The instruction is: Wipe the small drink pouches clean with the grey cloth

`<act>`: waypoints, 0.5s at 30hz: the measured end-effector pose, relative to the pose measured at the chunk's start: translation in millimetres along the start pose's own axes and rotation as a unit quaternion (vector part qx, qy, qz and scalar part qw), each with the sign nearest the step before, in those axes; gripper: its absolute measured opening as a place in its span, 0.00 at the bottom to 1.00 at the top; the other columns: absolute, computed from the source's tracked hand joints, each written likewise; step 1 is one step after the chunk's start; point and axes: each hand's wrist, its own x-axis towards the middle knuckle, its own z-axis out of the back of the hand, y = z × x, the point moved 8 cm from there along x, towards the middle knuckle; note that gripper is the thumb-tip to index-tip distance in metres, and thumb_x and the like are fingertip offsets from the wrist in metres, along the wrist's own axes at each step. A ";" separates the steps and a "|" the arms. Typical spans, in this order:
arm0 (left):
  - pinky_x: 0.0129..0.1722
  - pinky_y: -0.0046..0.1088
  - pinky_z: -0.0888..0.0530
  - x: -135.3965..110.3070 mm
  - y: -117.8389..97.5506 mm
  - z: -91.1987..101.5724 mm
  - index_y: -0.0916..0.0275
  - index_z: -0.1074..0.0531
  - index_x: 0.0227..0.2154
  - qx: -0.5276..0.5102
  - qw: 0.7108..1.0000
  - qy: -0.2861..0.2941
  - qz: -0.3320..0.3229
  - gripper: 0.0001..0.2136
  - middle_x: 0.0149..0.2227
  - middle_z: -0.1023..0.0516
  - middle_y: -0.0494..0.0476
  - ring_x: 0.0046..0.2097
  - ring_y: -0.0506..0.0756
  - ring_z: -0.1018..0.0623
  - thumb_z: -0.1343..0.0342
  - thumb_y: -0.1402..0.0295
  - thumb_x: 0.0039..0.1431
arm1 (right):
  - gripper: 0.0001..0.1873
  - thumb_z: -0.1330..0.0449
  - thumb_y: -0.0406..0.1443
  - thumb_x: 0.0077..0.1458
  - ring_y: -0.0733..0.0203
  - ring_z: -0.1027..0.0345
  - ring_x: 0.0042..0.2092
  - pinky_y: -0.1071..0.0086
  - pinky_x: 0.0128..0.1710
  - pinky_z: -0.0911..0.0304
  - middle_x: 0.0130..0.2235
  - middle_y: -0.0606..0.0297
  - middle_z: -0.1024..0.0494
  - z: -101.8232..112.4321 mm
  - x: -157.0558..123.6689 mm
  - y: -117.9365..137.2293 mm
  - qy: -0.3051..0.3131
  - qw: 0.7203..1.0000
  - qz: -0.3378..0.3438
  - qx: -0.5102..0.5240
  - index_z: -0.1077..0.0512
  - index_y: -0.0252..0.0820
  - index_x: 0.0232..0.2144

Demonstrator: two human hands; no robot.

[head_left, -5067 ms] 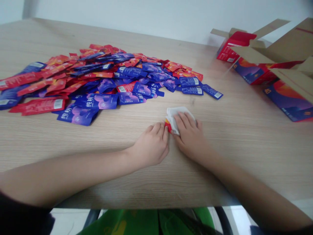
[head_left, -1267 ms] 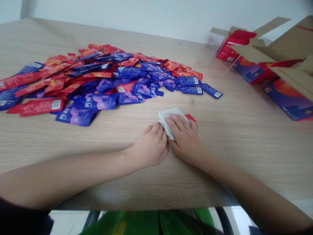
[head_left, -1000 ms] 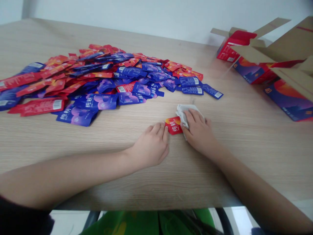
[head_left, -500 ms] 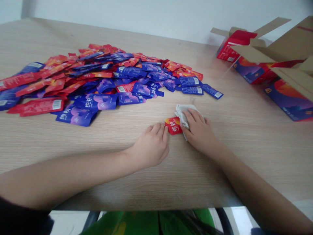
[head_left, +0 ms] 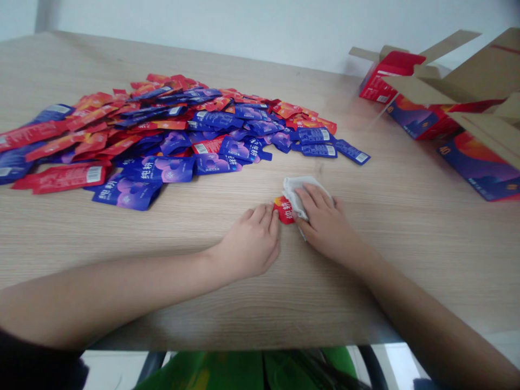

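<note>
A small red and orange sachet (head_left: 284,211) lies flat on the table, its right part covered by a folded white cloth (head_left: 296,194). My left hand (head_left: 254,238) is closed at the sachet's left end, fingertips pinching or pressing its edge against the tabletop. Over the cloth rests my right hand (head_left: 325,219), fingers bent and pressing the cloth down on the sachet. The thumb of that hand lies along the cloth's near side. Farther back, a large heap of red and purple-blue sachets (head_left: 170,127) spreads across the left and middle of the table.
Several open cardboard boxes stand at the right: a red one (head_left: 379,81) at the back, a blue and red one (head_left: 414,116) before it, and another (head_left: 475,168) nearer. Their flaps stick out over the wooden table (head_left: 195,319). A wall (head_left: 244,32) rises behind.
My right hand has slid the cloth a little to the left along the sachet, covering more of it. My left hand stays in place at the sachet's left end.
</note>
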 end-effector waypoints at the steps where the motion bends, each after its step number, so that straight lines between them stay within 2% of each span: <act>1: 0.50 0.43 0.29 -0.7 -0.1 -1.0 0.84 0.34 0.57 0.004 1.000 0.001 0.000 0.25 0.56 0.29 0.80 0.56 0.69 0.28 0.57 0.66 0.65 | 0.29 0.57 0.43 0.66 0.45 0.50 0.67 0.45 0.60 0.49 0.67 0.47 0.42 -0.5 1.6 -7.5 0.000 1.000 -0.019 -0.003 0.44 0.36 0.65; 3: 0.51 0.43 0.29 -1.7 0.1 -2.3 0.84 0.35 0.57 0.007 1.000 0.005 0.002 0.26 0.56 0.29 0.80 0.57 0.69 0.28 0.56 0.65 0.65 | 0.30 0.57 0.43 0.66 0.44 0.49 0.66 0.44 0.59 0.48 0.67 0.46 0.41 -0.6 3.6 -13.7 -0.005 0.999 -0.039 -0.007 0.43 0.35 0.64; 5: 0.51 0.43 0.30 -1.7 0.3 -1.8 0.83 0.35 0.57 0.003 1.000 0.005 0.004 0.26 0.57 0.29 0.81 0.57 0.68 0.28 0.55 0.65 0.65 | 0.30 0.56 0.43 0.65 0.42 0.48 0.66 0.43 0.58 0.48 0.66 0.45 0.41 0.1 3.6 -7.1 -0.012 0.999 -0.033 -0.013 0.42 0.34 0.64; 7: 0.51 0.43 0.30 -0.7 0.3 0.1 0.83 0.34 0.56 -0.005 1.000 0.005 0.004 0.25 0.56 0.29 0.81 0.56 0.68 0.28 0.55 0.66 0.64 | 0.29 0.55 0.42 0.64 0.41 0.49 0.66 0.42 0.58 0.49 0.66 0.44 0.41 0.8 1.4 9.5 -0.016 1.000 0.001 -0.015 0.41 0.33 0.63; 11: 0.46 0.43 0.28 1.8 -0.5 1.2 0.77 0.27 0.48 -0.025 1.000 0.015 -0.003 0.20 0.48 0.24 0.76 0.51 0.68 0.26 0.56 0.67 0.65 | 0.29 0.54 0.40 0.63 0.45 0.52 0.67 0.44 0.61 0.54 0.67 0.47 0.42 2.2 -6.4 39.8 -0.013 0.997 0.081 0.005 0.42 0.35 0.64; 13: 0.47 0.43 0.28 2.2 -0.2 0.9 0.77 0.27 0.48 -0.025 1.000 0.014 -0.002 0.20 0.48 0.24 0.76 0.51 0.68 0.26 0.56 0.67 0.65 | 0.29 0.54 0.40 0.64 0.47 0.52 0.68 0.46 0.62 0.54 0.68 0.50 0.42 2.8 -7.6 37.0 -0.011 0.997 0.078 0.011 0.43 0.37 0.65; 15: 0.49 0.43 0.28 1.7 0.0 0.6 0.81 0.31 0.53 -0.019 1.000 0.008 0.000 0.23 0.52 0.26 0.79 0.54 0.69 0.27 0.56 0.67 0.65 | 0.29 0.55 0.41 0.65 0.47 0.52 0.68 0.45 0.62 0.52 0.68 0.51 0.43 2.3 -5.8 22.9 -0.005 0.999 0.044 0.008 0.43 0.37 0.65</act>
